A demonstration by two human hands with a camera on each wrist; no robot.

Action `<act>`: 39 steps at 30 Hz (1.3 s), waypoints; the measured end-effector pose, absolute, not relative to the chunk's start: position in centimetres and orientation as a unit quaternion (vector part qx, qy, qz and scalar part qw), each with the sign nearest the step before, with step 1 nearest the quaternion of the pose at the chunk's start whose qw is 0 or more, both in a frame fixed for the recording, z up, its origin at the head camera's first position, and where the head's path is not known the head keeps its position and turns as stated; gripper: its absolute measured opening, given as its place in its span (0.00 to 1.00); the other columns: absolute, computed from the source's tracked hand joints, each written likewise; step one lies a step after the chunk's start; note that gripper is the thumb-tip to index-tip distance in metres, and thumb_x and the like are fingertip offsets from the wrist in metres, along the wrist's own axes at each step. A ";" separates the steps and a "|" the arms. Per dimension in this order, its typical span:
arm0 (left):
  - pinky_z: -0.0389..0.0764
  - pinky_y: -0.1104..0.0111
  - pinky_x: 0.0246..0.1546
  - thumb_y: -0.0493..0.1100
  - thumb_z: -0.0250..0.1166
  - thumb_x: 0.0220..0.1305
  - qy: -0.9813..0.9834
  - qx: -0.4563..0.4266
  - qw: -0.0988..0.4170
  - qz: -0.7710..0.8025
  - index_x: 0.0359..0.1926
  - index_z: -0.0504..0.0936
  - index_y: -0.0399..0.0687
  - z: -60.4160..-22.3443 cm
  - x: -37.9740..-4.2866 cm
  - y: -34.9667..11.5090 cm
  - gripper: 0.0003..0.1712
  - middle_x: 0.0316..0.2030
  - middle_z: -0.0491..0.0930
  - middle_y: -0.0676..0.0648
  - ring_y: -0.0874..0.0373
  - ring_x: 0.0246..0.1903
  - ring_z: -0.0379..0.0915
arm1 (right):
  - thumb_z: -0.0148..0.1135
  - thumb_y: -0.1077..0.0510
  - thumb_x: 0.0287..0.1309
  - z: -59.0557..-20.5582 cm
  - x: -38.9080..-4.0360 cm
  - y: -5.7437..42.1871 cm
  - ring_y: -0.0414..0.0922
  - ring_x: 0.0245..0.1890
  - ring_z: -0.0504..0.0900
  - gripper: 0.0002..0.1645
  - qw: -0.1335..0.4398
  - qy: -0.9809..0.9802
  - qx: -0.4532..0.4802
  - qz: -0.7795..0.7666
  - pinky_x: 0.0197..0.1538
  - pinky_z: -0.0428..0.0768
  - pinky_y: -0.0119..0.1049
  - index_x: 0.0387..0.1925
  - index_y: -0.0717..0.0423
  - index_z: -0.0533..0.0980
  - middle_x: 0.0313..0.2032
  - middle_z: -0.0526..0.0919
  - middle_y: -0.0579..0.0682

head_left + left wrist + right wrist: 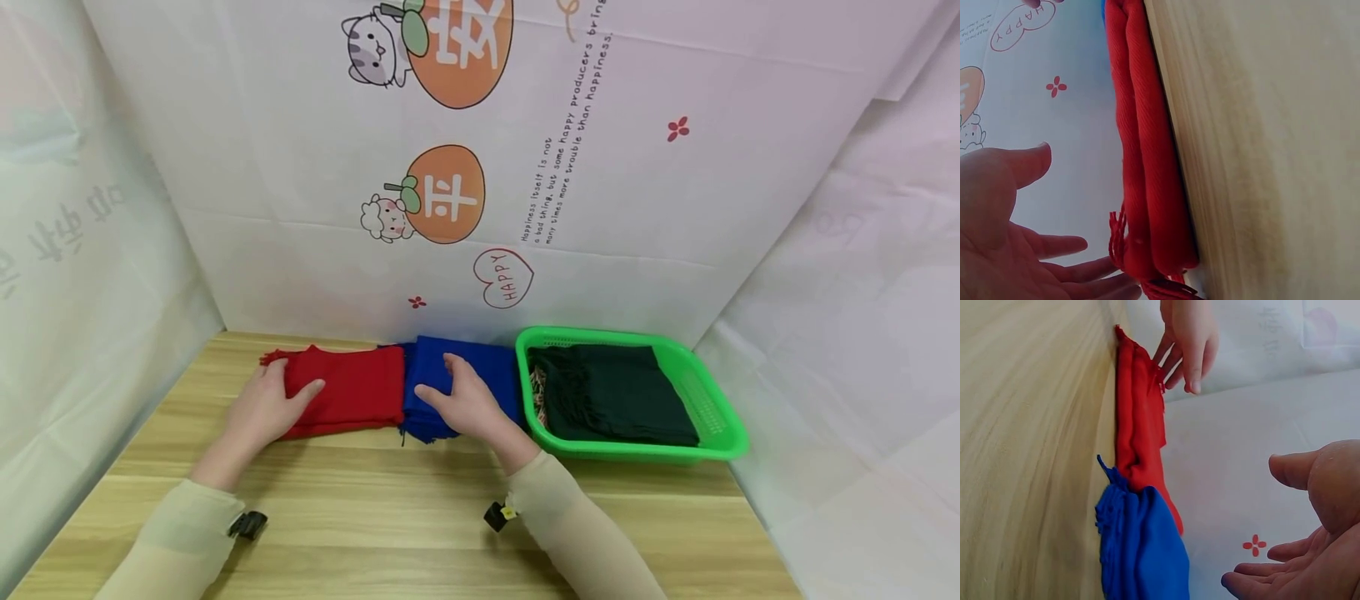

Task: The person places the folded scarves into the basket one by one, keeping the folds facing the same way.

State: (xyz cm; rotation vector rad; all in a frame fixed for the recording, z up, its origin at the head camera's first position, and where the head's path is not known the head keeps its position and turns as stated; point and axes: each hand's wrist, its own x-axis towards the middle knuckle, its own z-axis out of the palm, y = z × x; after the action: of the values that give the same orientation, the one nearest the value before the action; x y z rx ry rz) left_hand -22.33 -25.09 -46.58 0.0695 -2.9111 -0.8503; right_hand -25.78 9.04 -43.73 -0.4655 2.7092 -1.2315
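Note:
A folded red scarf [348, 387] with fringed ends lies flat on the wooden table. My left hand [266, 404] is at its left end, fingers spread and thumb apart; in the left wrist view the fingertips reach the red fringe [1117, 240]. Beside it, its left edge meeting the red one, is a folded blue scarf [429, 367], fringe toward the front. Above the blue scarf my right hand [468, 400] hovers, thumb and fingers apart. In the right wrist view the right palm [1329, 506] shows nothing in it.
A green plastic basket [723, 400] stands at the right, just past the blue scarf. Inside it lie a folded dark green scarf [615, 392] and a patterned cloth [538, 396]. A printed white sheet [315, 250] rises behind the table [360, 517], with white sheeting on both sides.

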 end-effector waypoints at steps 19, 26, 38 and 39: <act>0.70 0.26 0.68 0.68 0.58 0.82 -0.969 0.041 -0.015 -0.244 0.75 0.57 0.08 -47.3 -22.7 -26.3 0.60 0.72 0.61 0.10 0.12 0.70 0.60 | 0.67 0.38 0.79 -43.9 -27.3 4.6 0.55 0.77 0.75 0.51 0.089 0.914 -0.196 -0.344 0.76 0.76 0.55 0.87 0.60 0.59 0.79 0.72 0.57; 0.77 0.28 0.62 0.70 0.59 0.81 -0.972 0.036 -0.034 -0.231 0.73 0.63 0.09 -47.3 -23.2 -26.7 0.59 0.68 0.67 0.11 0.14 0.64 0.71 | 0.67 0.37 0.79 -44.3 -28.3 3.5 0.56 0.74 0.77 0.49 0.118 0.906 -0.186 -0.361 0.73 0.79 0.55 0.85 0.60 0.62 0.76 0.76 0.58; 0.81 0.33 0.59 0.69 0.56 0.82 -0.972 0.029 -0.083 -0.217 0.67 0.69 0.10 -47.0 -24.6 -27.6 0.55 0.65 0.72 0.12 0.19 0.58 0.78 | 0.66 0.37 0.80 -45.1 -30.0 2.0 0.53 0.75 0.77 0.50 0.158 0.921 -0.175 -0.311 0.73 0.79 0.51 0.87 0.58 0.61 0.78 0.74 0.56; 0.81 0.34 0.58 0.68 0.56 0.83 -0.973 0.027 -0.086 -0.215 0.66 0.70 0.10 -46.9 -24.7 -27.7 0.55 0.63 0.73 0.13 0.21 0.56 0.79 | 0.65 0.37 0.80 -45.2 -30.1 1.8 0.53 0.75 0.77 0.50 0.158 0.924 -0.177 -0.300 0.73 0.79 0.51 0.87 0.59 0.60 0.79 0.73 0.56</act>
State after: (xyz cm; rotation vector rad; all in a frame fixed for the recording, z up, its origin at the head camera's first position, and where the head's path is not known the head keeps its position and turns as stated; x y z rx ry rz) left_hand -24.75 -27.68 -46.92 0.0890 -3.2338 -0.7143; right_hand -30.14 1.83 -45.22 -0.5051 2.6440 -0.8578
